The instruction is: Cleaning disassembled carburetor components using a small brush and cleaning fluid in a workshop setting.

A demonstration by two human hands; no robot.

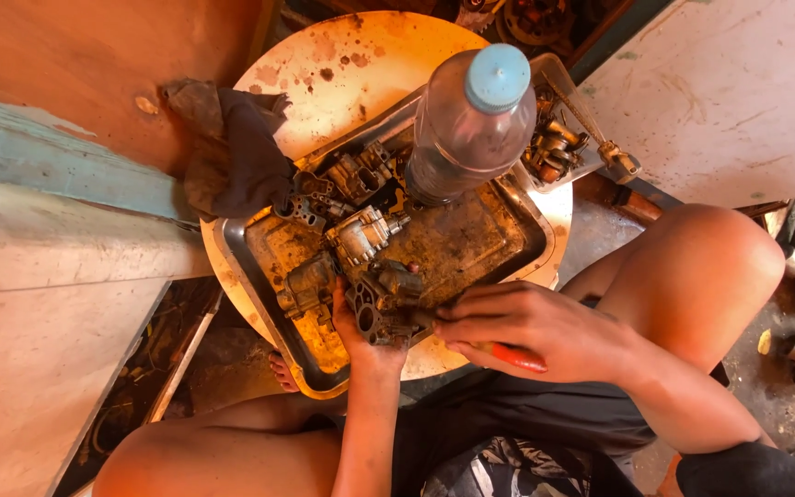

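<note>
My left hand (358, 333) grips a grimy metal carburetor body (385, 302) from below, at the near edge of a dirty steel tray (259, 299). My right hand (531, 327) holds a screwdriver with a red-orange handle (519, 358), its tip hidden against the carburetor's right side. Several other greasy carburetor parts (347, 207) lie in the tray just beyond my hands.
The tray rests on a round stained table top (342, 64). A plastic bottle with a light blue cap (469, 124) stands in the tray. A clear container of small metal parts (554, 147) is at the right. A dark rag (232, 147) lies at left. My bare knees flank the table.
</note>
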